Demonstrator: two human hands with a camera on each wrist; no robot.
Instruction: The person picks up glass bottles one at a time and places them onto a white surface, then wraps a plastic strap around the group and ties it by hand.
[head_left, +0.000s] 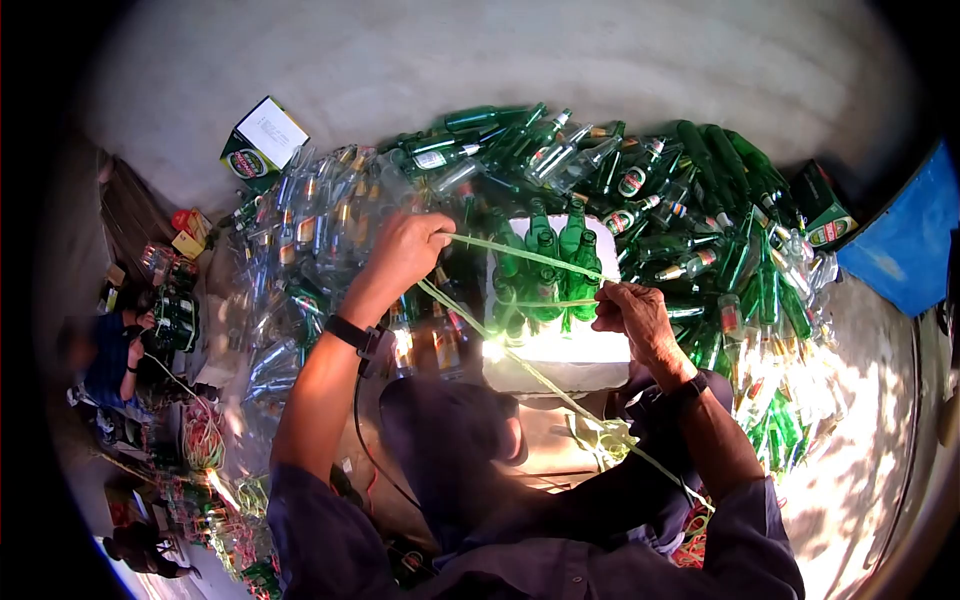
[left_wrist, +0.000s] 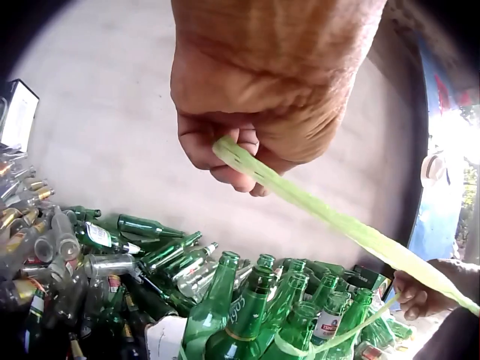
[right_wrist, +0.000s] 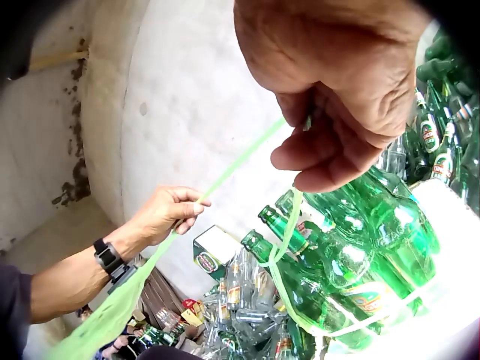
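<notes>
My left hand (head_left: pixel 408 250) pinches a pale green plastic strap (left_wrist: pixel 322 210), raised to the left of a cluster of upright green glass bottles (head_left: pixel 545 255). The strap runs taut across to my right hand (head_left: pixel 640 322), whose curled fingers grip it at the cluster's right side. In the right wrist view, a loop of strap goes around the bottles near their necks, and another band crosses them lower down. The bottles stand on a white block (head_left: pixel 555 376) in front of my knees. From my left hand a second length of strap slants down past the block toward my right forearm.
Loose green bottles (head_left: pixel 700 200) and clear bottles (head_left: pixel 310 230) lie heaped around the block, against a pale wall (head_left: pixel 500 50). A green box (head_left: pixel 262 140) stands at the back left, with a blue panel (head_left: pixel 900 240) at right. Another person (head_left: pixel 115 355) is at far left.
</notes>
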